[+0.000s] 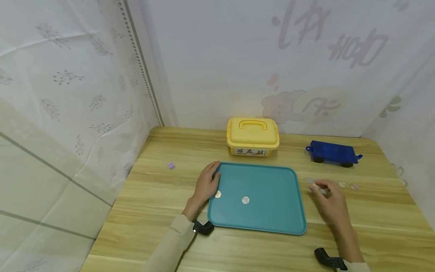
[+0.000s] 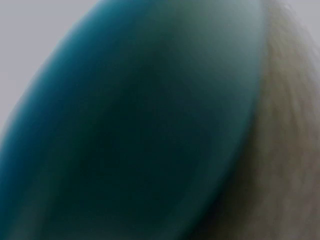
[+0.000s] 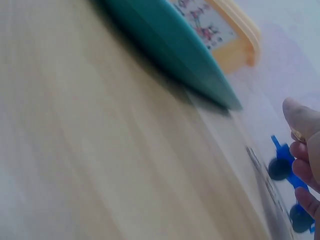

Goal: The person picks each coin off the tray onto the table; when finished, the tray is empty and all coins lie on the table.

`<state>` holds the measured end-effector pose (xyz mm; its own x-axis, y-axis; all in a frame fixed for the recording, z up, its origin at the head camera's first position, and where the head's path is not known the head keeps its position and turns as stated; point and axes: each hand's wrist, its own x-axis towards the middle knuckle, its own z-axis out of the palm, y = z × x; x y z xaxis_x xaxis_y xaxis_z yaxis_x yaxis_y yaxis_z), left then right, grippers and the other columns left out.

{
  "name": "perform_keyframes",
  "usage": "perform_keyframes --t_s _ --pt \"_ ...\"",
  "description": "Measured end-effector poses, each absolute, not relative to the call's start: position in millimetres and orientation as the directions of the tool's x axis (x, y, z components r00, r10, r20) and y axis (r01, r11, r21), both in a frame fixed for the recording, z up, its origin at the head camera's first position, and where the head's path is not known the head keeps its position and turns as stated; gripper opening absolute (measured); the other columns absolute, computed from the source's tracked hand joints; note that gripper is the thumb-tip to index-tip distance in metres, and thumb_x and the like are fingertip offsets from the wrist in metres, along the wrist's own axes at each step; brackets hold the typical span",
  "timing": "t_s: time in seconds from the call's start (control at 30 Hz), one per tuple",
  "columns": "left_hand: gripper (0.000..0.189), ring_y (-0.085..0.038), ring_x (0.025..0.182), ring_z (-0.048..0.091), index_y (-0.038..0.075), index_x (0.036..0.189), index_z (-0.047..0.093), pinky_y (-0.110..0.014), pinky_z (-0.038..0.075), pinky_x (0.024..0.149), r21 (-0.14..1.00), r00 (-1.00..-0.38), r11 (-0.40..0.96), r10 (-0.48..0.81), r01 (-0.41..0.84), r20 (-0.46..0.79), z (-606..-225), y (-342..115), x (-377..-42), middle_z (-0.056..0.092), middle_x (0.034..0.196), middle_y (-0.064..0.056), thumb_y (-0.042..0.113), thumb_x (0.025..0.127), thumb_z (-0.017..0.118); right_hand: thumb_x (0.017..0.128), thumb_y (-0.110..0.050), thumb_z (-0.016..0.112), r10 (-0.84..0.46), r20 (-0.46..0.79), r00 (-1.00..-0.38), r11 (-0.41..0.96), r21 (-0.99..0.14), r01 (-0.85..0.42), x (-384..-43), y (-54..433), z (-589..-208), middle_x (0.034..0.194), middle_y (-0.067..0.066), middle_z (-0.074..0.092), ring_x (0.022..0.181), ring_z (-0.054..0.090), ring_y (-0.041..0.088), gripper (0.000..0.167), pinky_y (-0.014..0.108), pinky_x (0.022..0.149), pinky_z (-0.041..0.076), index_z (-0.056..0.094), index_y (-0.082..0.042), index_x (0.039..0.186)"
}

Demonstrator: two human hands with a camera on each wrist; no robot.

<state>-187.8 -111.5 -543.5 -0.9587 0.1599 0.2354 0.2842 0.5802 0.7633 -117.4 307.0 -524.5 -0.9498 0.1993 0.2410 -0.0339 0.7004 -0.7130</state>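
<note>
Looks like smooth matt plastic for the teal tray [image 1: 268, 181], plastic too for the yellow box [image 1: 253, 136] and blue wagon [image 1: 333, 152], shiny metal for the discs [image 1: 246, 200], wood grain across the desk [image 1: 258, 249].

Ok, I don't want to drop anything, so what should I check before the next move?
1. Right hand grips a round gold-coloured coin: ok, between thumb and fingers.
2. Number of coins in that hand: cannot tell.
3. Left hand touches the rectangular teal tray: ok.
4. Tray has bare space: ok.
5. Round silvery coins all on the tray: not ok, some lie on the wood-grain table.
</note>
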Motion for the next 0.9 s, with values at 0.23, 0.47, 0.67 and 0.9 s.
perform_keyframes --t_s 0.23,0.47,0.67,0.9 --pt "0.046 -0.031 0.144 0.04 0.002 0.147 0.047 -0.048 0.033 0.12 0.763 -0.961 0.585 0.159 0.275 0.224 -543 -111 -188 0.047 0.152 -0.014 0.014 0.103 0.051 0.093 -0.028 0.072 0.245 0.252 -0.936 0.701 -0.713 -0.009 -111 329 -526 0.12 0.011 0.062 0.101 0.043 -0.017 0.034 0.009 0.083 0.036 0.068 -0.006 0.119" --pt "0.046 -0.031 0.144 0.041 0.002 0.147 0.048 -0.048 0.033 0.12 0.763 -0.961 0.584 0.16 0.277 0.226 -544 -113 -188 0.047 0.152 -0.015 0.014 0.103 0.051 0.09 -0.011 0.074 0.276 0.351 -0.895 0.691 -0.719 -0.069 -106 344 -534 0.107 -0.013 0.062 0.101 0.045 -0.014 0.026 0.006 0.085 0.033 0.072 -0.003 0.114" --pt "0.046 -0.032 0.144 0.041 0.002 0.147 0.048 -0.049 0.033 0.12 0.764 -0.961 0.583 0.155 0.277 0.23 -546 -112 -188 0.047 0.152 -0.015 0.014 0.103 0.051 0.09 -0.008 0.073 0.282 0.362 -0.889 0.677 -0.731 -0.082 -104 351 -536 0.105 -0.018 0.059 0.103 0.044 -0.014 0.022 0.004 0.087 0.031 0.073 -0.001 0.111" --pt "0.046 -0.034 0.143 0.041 0.001 0.147 0.047 -0.051 0.035 0.118 0.759 -0.954 0.579 0.161 0.298 0.251 -545 -112 -188 0.047 0.151 -0.017 0.013 0.102 0.052 0.087 0.001 0.073 0.2 0.439 -0.876 0.749 -0.645 -0.152 -107 354 -543 0.1 0.016 0.063 0.101 0.036 -0.016 0.014 0.005 0.087 0.027 0.074 0.005 0.1"
